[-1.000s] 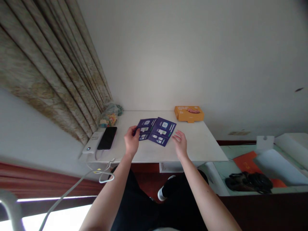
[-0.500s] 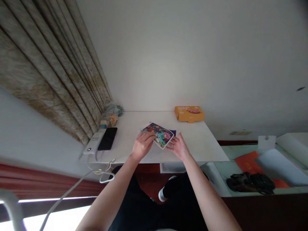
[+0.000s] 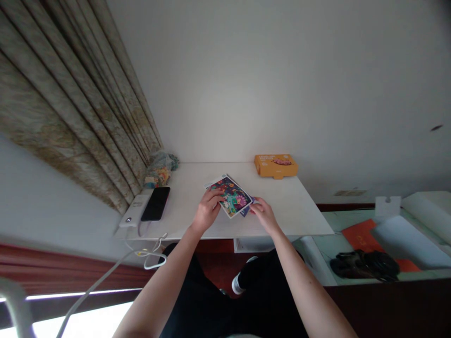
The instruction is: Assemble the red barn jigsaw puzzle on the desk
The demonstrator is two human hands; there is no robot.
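A colourful illustrated card with a white border is tilted over the white table. Other pale sheets show along its upper left edge. My left hand grips its left side, fingers lying over the printed face; the thumb is hidden. At the card's right corner my right hand is closed in a pinch on a purple card. Most of that purple card is covered by the illustrated one.
A yellow box stands at the table's back right. On the left are a black phone, a white box and a plastic bag. A white cable hangs at the lower left. Black cords lie at the right.
My right hand has gone from spread fingers to a pinch at the right corner. The purple card has shifted from behind the illustrated card's upper right edge to below its lower right edge.
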